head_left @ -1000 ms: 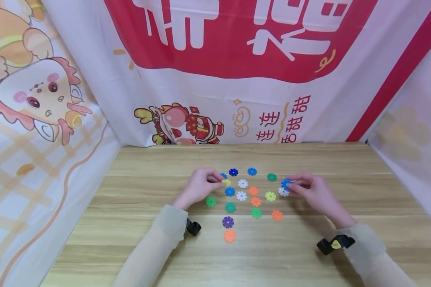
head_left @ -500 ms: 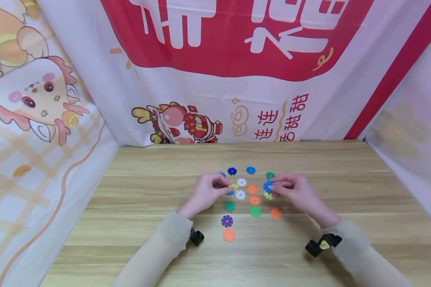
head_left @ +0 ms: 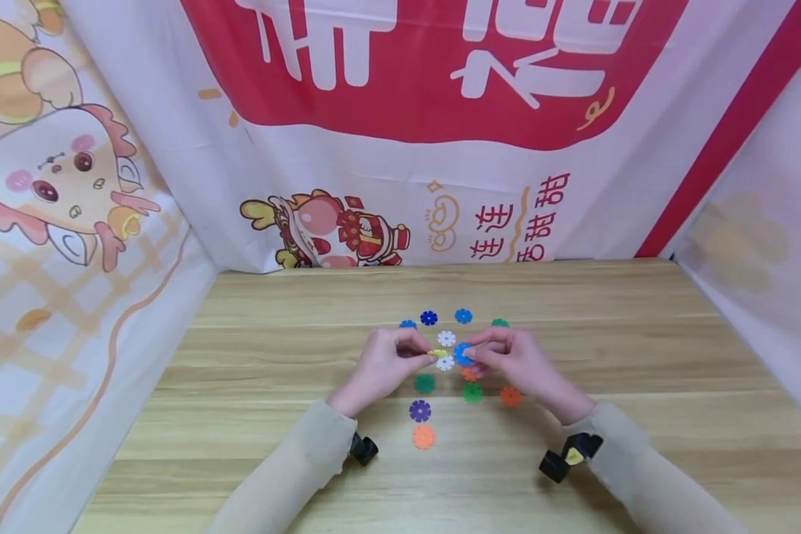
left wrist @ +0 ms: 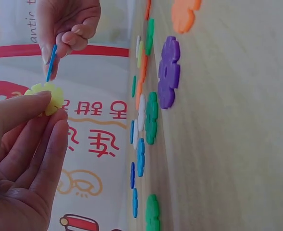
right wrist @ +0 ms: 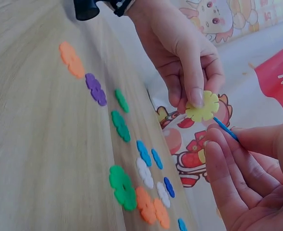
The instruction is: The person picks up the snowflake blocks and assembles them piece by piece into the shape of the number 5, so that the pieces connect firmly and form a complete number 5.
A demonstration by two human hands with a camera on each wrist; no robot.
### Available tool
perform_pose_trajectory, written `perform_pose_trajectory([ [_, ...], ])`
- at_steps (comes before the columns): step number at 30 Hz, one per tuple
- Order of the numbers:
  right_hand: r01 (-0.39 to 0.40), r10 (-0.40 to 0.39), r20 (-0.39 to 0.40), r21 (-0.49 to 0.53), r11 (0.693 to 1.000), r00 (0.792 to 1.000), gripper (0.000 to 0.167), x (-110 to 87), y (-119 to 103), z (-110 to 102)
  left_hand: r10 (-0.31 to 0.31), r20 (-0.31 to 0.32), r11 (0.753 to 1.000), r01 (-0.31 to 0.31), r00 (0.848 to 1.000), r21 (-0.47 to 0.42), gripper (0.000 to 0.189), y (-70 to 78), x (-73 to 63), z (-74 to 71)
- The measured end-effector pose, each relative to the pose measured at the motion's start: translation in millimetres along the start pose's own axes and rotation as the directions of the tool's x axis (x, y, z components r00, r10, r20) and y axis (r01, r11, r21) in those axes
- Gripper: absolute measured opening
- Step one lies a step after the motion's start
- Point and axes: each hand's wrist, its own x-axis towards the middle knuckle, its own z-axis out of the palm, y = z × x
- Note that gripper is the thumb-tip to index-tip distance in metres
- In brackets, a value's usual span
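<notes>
My left hand [head_left: 382, 368] pinches a yellow snowflake disc [right wrist: 206, 107], a flat plastic round with a notched rim, between thumb and fingertips. A blue snowflake disc [head_left: 462, 352] is pinched the same way by my right hand [head_left: 519, 365]. Both discs are up off the table, in front of my body. In the right wrist view the blue disc shows edge-on, its rim at the notched edge of the yellow one. Whether the notches have slid together I cannot tell. Beneath the hands lie white discs [head_left: 446, 338] and an orange disc [head_left: 470, 374], partly covered.
More discs lie flat on the wooden table [head_left: 240, 445]: purple [head_left: 420, 411], pale orange [head_left: 423, 436], green [head_left: 425, 383], dark blue [head_left: 429, 317] and several others. A printed cloth [head_left: 574, 185] hangs behind the table. Black wrist cameras sit at both cuffs.
My right hand has carried the blue disc leftward, from above the right-hand discs to beside the yellow one. The left hand has shifted slightly right with the yellow disc.
</notes>
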Motion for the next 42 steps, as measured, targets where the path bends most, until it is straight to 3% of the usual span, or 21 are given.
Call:
perform_pose_trajectory([
  [10, -0.001, 0.0, 0.015, 0.056, 0.998, 1.0, 0.025, 1.3, -4.1, 7.5, 0.038, 0.017, 0.999, -0.038, 0.999, -0.007, 0.012, 4.1, -4.0, -0.7],
  [27, 0.021, -0.024, 0.058, 0.061, 0.998, 0.998, 0.021, 0.0, -7.5, 13.8, 0.161, 0.041, 0.987, -0.162, 0.986, 0.005, 0.009, 8.6, -10.0, -0.1],
  [34, -0.002, -0.002, 0.071, 0.06, 0.998, 0.997, 0.023, 1.4, -7.7, 13.0, 0.162, 0.044, 0.987, -0.162, 0.986, -0.015, 0.012, 9.0, -10.3, 1.5],
  [38, 0.035, -0.036, 0.104, 0.016, 0.999, 0.994, 0.032, 1.2, -4.9, 10.4, 0.166, 0.048, 0.986, -0.166, 0.985, 0.005, 0.012, 9.8, -9.8, 1.0],
  [42, 0.109, -0.098, 0.111, -0.099, 0.989, 0.989, 0.042, 0.3, -1.1, 9.5, 0.142, 0.048, 0.989, -0.144, 0.989, 0.035, 0.009, 10.9, -9.8, -0.1],
])
